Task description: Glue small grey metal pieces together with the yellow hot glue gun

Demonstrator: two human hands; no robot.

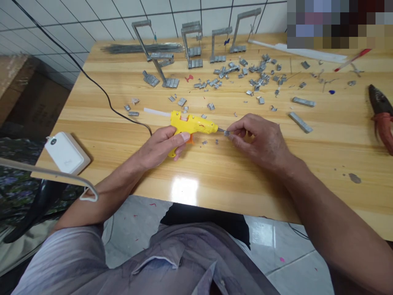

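Note:
My left hand [167, 145] is wrapped round the grip of a yellow hot glue gun [196, 123], fingers near its orange trigger [190, 139]. A white glue stick [156, 112] sticks out of the gun's back end. At the metal nozzle, my right hand [260, 141] pinches a small grey metal-looking piece [226, 133] between thumb and forefinger. The nozzle tip meets or nearly meets this piece; I cannot tell which. A few tiny grey scraps [205, 142] lie on the wood just below the gun.
Several small grey lamp-post-shaped frames [192, 45] stand at the back beside a bundle of thin wires [119, 48]. Grey bits [260, 76] are strewn behind my hands. Red-handled pliers [382, 119] lie far right, a white power bank [67, 152] left. A black cord [101, 86] crosses the table [233, 188].

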